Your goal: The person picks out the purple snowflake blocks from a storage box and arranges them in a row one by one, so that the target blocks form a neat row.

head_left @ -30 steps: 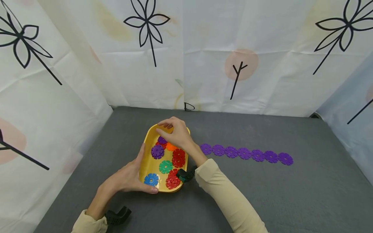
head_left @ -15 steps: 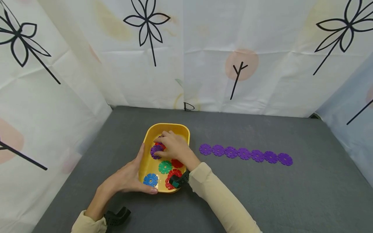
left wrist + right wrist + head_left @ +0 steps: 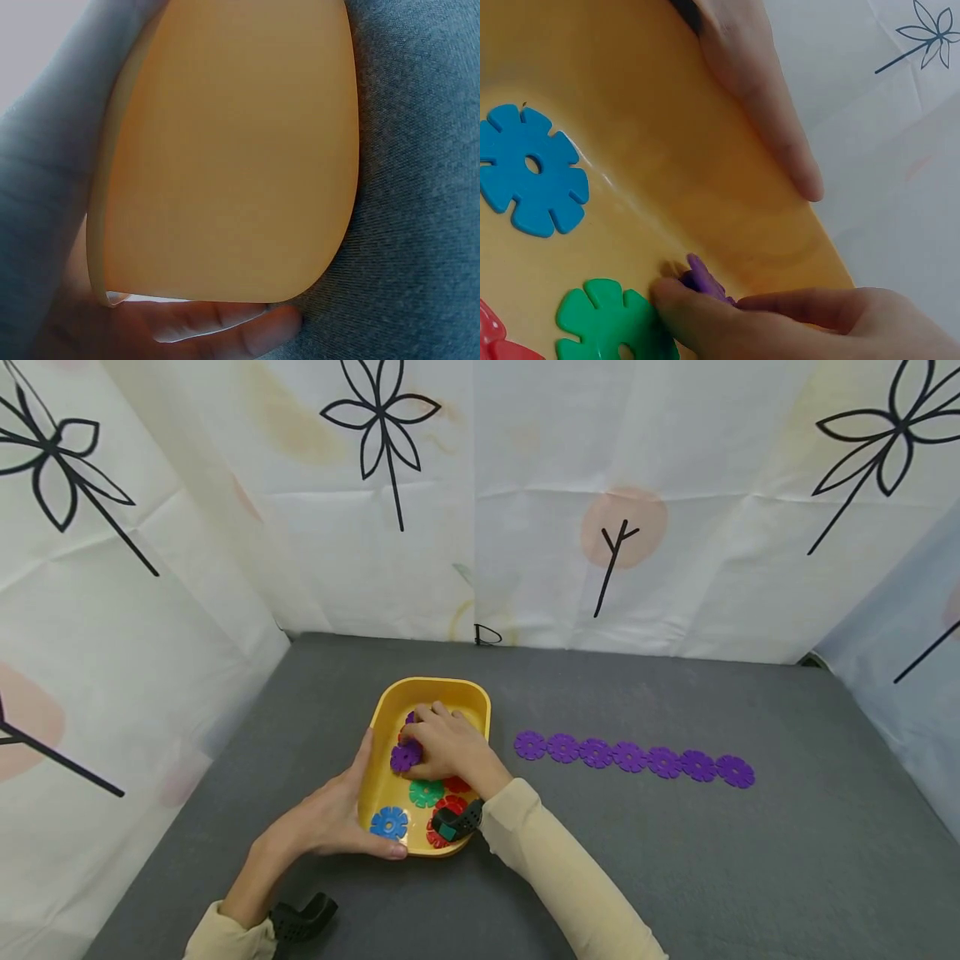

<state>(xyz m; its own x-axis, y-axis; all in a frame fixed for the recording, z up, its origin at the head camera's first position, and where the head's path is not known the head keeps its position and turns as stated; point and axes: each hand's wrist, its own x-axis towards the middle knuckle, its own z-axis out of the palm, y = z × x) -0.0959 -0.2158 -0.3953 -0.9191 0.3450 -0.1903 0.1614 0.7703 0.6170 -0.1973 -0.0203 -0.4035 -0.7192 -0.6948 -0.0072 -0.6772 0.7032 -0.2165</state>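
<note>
A yellow plastic tray holds flower-shaped snowflake discs. My left hand grips its left side, thumb at the near rim and fingers along the outer wall. Inside the tray, my right hand pinches a purple snowflake disc between thumb and fingers; the right wrist view shows this purple disc tilted on edge. Near it lie a green disc, a blue disc and red discs, partly covered by the right hand and its wrist device.
A row of several purple discs lies on the grey tabletop to the right of the tray. White patterned cloth stands behind and at both sides.
My right hand has come down from above the tray's far end and now pinches a purple disc, which has tilted. The left hand and the row of discs have stayed put.
</note>
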